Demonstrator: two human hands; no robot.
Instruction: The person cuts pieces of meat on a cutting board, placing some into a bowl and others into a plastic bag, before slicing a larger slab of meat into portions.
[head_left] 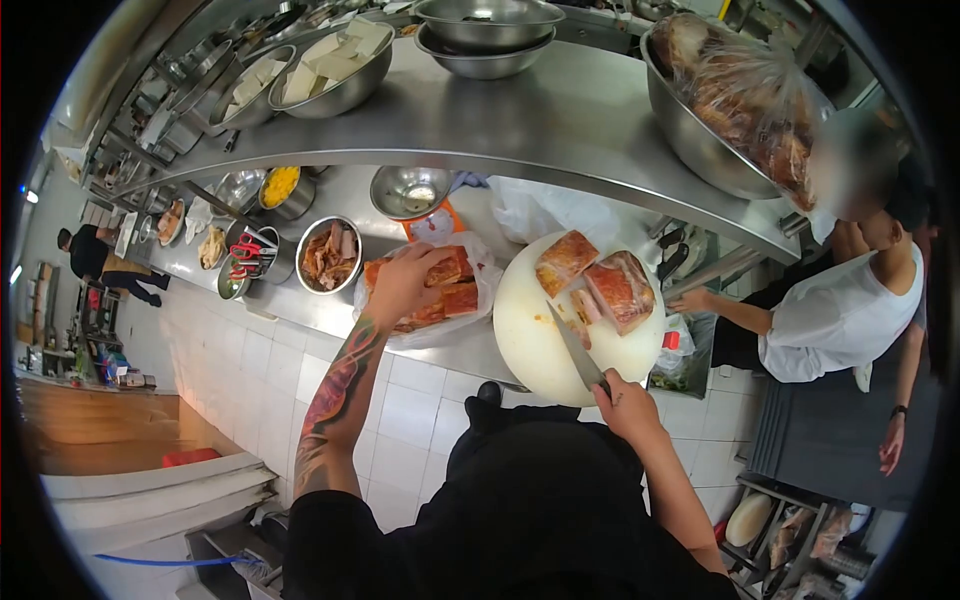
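Note:
My left hand (408, 283) reaches over several reddish-brown chunks of meat lying in a clear plastic bag (482, 262), its thumb and fingers around one meat chunk (452, 266). In my right hand (628, 408) is the handle of a kitchen knife (575, 350), its blade pointing up and left across a round white cutting board (530, 358). A large block of meat (620, 290) with browned skin sits on the board, a smaller block (566, 262) beside it. Thin cut slices (583, 308) lie close to the blade.
Left of the bag stands a steel pot (328, 256) of meat pieces, then a container with red-handled scissors (262, 250). A raised steel shelf (440, 125) crosses above, holding bowls of white blocks (335, 68) and bagged meat (750, 105). A person in white (845, 310) stands at right.

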